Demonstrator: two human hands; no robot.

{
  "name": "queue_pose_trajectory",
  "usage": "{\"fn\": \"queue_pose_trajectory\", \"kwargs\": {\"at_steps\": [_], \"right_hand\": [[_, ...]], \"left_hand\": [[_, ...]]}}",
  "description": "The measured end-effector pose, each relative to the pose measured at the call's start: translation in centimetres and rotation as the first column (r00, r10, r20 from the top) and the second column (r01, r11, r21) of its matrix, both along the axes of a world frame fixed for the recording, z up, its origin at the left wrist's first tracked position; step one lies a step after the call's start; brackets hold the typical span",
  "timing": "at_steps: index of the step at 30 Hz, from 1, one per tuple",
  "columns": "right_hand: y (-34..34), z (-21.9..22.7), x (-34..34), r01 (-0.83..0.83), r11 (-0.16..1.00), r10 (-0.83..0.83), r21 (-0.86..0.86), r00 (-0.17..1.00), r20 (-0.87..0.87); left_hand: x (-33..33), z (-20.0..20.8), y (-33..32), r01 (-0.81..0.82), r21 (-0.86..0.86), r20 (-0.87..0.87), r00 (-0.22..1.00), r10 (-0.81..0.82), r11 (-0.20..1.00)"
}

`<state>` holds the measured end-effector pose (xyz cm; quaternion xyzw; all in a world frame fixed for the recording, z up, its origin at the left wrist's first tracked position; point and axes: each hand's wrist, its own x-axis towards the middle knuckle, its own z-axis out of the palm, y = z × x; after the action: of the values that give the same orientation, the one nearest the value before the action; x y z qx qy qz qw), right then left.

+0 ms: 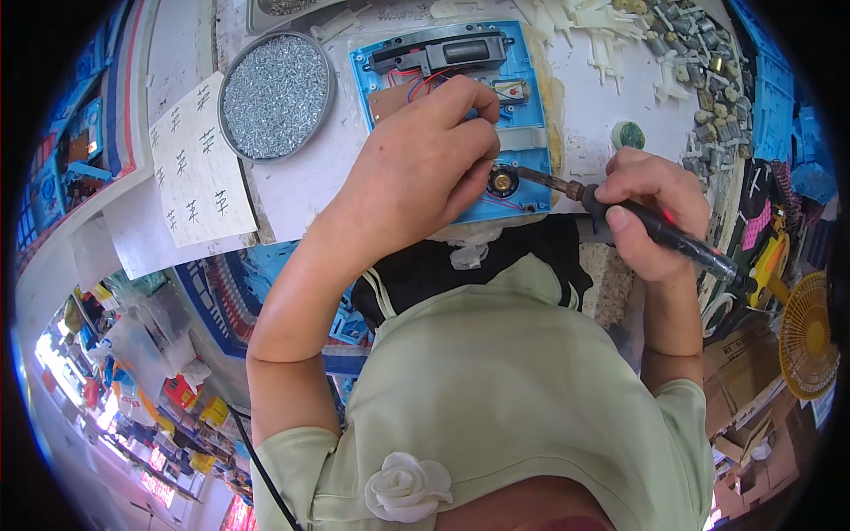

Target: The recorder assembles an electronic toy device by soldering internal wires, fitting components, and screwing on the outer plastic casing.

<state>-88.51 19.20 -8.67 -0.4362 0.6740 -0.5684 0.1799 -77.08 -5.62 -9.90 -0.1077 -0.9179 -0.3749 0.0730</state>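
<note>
Soldering iron [657,229] is gripped in the right hand [666,196], thumb and fingers closed around its dark handle, the tip pointing left at a round black part [503,181] with a gold-coloured centre. Beneath the left hand [423,152] lies an open blue housing [524,117]; that hand's fingers curl inward, and whether they pinch anything cannot be told. Left of it stands a round tin [332,93] of small metal pieces [279,97]; beyond the right hand, grey motors [713,124] heap on the worktop [297,190].
</note>
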Motion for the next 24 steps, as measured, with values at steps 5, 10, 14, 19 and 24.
{"fn": "queue_pose_trajectory", "kwargs": {"at_steps": [5,10,14,19,24], "right_hand": [[-0.3,0.0,-0.1,-0.021,1.000,0.022,0.019,1.000,-0.013],[-0.6,0.0,-0.1,-0.031,0.999,0.032,0.039,0.999,-0.036],[-0.8,0.6,-0.5,-0.079,0.996,0.086,0.049,0.986,-0.146],[0.7,0.9,-0.4,-0.028,0.998,0.029,0.047,0.999,-0.037],[1.8,0.4,-0.9,0.018,1.000,-0.019,-0.017,0.998,-0.060]], "left_hand": [[0.0,-0.1,-0.1,0.014,0.036,0.017,1.000,-0.015,0.999],[-0.1,0.0,-0.1,0.022,0.041,0.018,1.000,-0.023,0.999],[-0.2,0.2,-0.1,0.034,0.045,0.027,0.999,-0.035,0.998],[-0.1,-0.1,-0.3,0.034,0.033,0.016,0.999,-0.035,0.999],[-0.2,0.1,-0.3,0.030,0.038,0.048,0.998,-0.032,0.999]]}}
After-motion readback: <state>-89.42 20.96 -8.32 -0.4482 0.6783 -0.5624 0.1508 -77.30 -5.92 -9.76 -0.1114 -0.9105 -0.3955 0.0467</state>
